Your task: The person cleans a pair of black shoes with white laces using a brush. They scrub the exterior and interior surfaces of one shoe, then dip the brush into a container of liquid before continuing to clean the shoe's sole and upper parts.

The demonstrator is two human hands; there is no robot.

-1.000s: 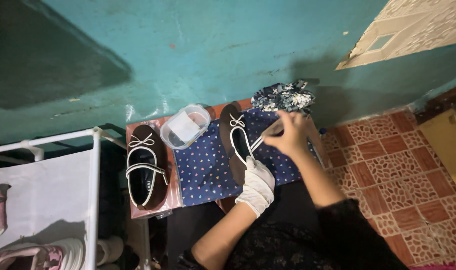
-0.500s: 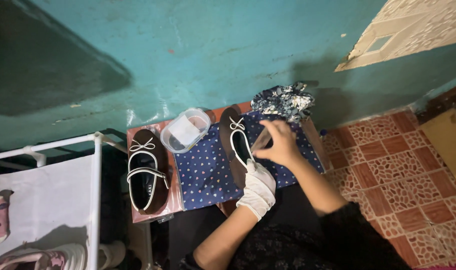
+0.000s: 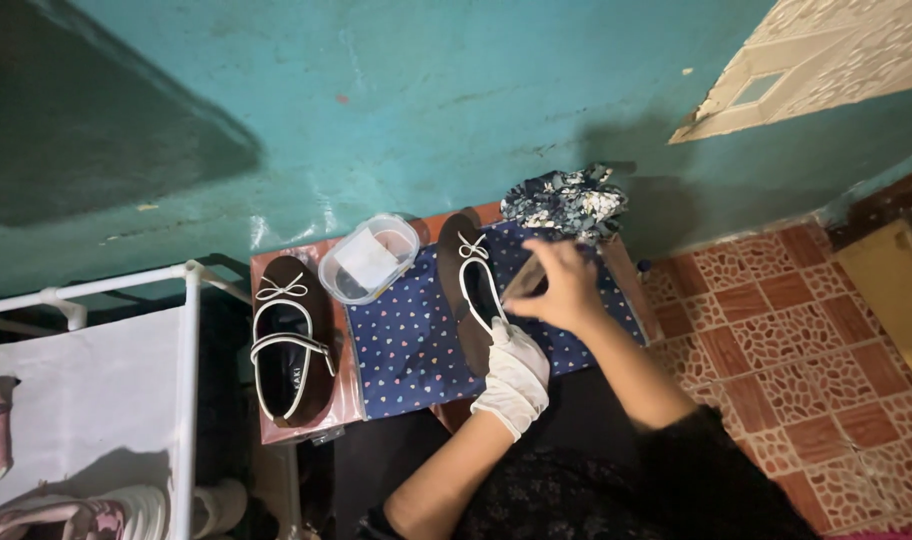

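A dark brown flat shoe (image 3: 464,285) with white trim and a bow lies on a blue dotted cloth (image 3: 411,345). My left hand (image 3: 516,375), in a white glove, grips the shoe at its heel end. My bare right hand (image 3: 568,292) is just right of the shoe and pinches a small brown brush (image 3: 524,282) against the shoe's side. The matching shoe (image 3: 291,345) lies sole down on the left part of the low reddish table (image 3: 344,405), apart from both hands.
A clear plastic tub (image 3: 369,260) with something white inside stands between the two shoes, near the teal wall (image 3: 376,110). A crumpled floral cloth (image 3: 566,200) lies at the table's far right. There is a white rack (image 3: 186,400) at the left and a red tiled floor (image 3: 796,330) at the right.
My right hand has moved a little down and left along the shoe's side with the brush. My gloved left hand keeps its hold on the heel.
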